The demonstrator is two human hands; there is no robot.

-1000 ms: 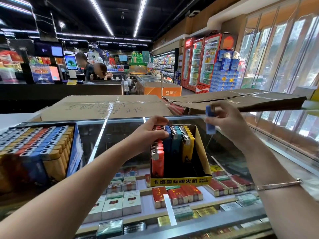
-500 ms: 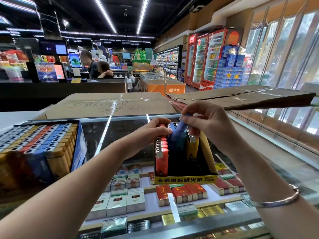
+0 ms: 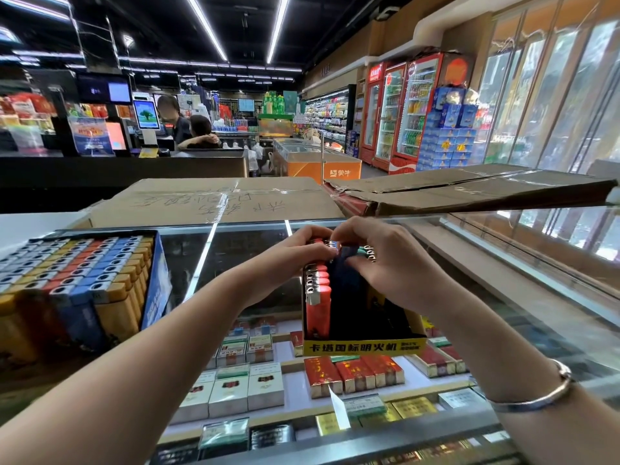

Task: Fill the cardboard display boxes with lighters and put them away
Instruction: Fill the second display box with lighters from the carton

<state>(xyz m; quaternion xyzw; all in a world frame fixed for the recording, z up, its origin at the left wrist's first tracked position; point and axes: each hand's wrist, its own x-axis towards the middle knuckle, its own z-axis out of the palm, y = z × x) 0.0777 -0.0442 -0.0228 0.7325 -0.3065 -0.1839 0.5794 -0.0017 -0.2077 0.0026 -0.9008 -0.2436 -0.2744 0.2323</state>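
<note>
Glass counter top (image 3: 503, 297): glossy, reflective. Display box (image 3: 364, 347): printed card, matt, yellow front strip. Lighters (image 3: 318, 297): smooth glossy plastic bodies, shiny metal caps. Shipping cartons (image 3: 214, 199): brown matt corrugated cardboard, glossy clear tape. Bracelet (image 3: 536, 396): polished metal. Cigarette packs (image 3: 352, 374): glossy wrap.

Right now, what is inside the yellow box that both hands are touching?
The yellow box holds upright lighters: a red row on its left side, then dark blue ones. The left hand and right hand cover the far rows. The near right part looks dark; I cannot tell its contents.
</note>
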